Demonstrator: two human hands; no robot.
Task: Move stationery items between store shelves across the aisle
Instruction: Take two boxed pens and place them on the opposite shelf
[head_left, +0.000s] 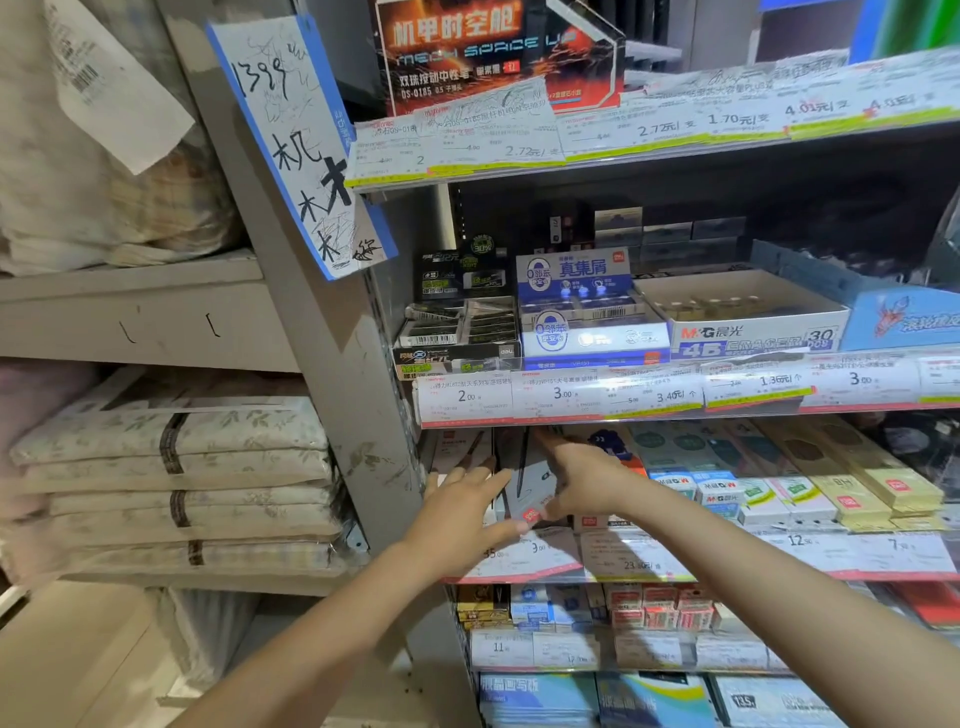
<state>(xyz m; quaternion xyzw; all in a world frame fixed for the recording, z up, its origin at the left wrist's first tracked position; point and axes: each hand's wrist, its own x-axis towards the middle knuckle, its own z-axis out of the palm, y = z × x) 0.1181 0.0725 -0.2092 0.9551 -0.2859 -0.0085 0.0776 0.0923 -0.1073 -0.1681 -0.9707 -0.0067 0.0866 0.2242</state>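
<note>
At far left, folded bedding packs (176, 483) lie stacked on a grey shelf, with more bundled cloth on the shelf above. A grey steel upright (311, 332) slants between that bay and the stationery bay, and a blue-edged handwritten sign (306, 150) hangs from it, jutting over the left end of the eraser shelf. On that shelf, black eraser boxes (457, 322) sit leftmost, a blue and white eraser display box (582, 306) beside them, then an open M&G carton (748, 322). Price-tag strips (675, 395) run along each shelf's front edge and overhang the tier beneath, leaving only a low gap there. In that gap both hands reach: the left hand (462, 506) has straight, spread fingers laid against the left side of a slim white pen box (524, 483), which lies at the shelf's left end close to the upright. The right hand (582, 483) presses the box's right side, its fingers partly hidden, so whether they curl round it cannot be told. Further right, rows of M&G eraser packs (717, 493) and yellow boxes (857, 488) crowd the shelf, touching one another.
</note>
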